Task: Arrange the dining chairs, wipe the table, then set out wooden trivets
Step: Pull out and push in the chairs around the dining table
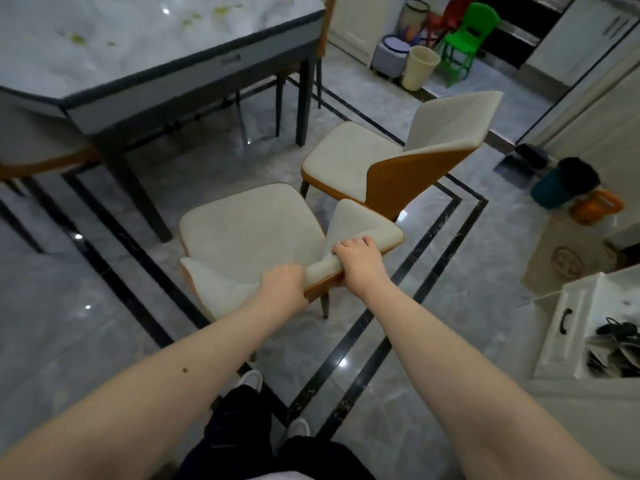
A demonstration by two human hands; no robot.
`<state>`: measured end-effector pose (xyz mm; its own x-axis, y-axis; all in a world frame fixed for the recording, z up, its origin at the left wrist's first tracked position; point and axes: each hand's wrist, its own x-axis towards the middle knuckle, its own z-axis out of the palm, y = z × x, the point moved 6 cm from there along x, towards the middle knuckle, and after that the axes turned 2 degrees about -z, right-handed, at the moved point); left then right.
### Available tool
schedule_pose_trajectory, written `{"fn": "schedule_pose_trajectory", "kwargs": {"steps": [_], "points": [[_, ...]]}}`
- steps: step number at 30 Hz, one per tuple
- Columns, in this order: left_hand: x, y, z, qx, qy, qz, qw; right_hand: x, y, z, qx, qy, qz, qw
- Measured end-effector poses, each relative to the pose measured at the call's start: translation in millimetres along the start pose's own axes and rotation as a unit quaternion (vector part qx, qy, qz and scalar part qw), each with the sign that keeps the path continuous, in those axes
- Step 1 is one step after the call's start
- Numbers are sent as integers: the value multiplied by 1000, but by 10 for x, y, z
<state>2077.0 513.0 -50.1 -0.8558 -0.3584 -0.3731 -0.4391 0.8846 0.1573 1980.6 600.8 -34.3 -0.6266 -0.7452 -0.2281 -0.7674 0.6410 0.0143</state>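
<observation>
Both hands' grip — left hand [282,284], right hand [356,259] — on chair [249,226] backrest top.

Both forearms are bare from the elbow down, with no sleeve, watch or ring showing on the left hand [282,284] or the right hand [358,259]. A small dark mole [184,370] sits on the left forearm. The trousers [239,431] are dark (black or navy, hard to tell). The shoes [250,380] are white, with rounded toes peeking out below the trouser legs.
</observation>
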Motion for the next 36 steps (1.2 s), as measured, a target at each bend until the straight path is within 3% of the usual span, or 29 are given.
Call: {"fn": "schedule_pose_trajectory", "kwargs": {"steps": [10, 25, 36], "points": [[-37, -152, -63, 73, 39, 68, 994, 85, -24, 17, 19, 30, -7, 999], [815, -551, -516, 67, 81, 47, 993, 1195, -34, -329, -7, 6, -25, 1000], [1621, -1383, -977, 70, 89, 15, 993, 2431, -421, -493, -13, -5, -42, 999]]}}
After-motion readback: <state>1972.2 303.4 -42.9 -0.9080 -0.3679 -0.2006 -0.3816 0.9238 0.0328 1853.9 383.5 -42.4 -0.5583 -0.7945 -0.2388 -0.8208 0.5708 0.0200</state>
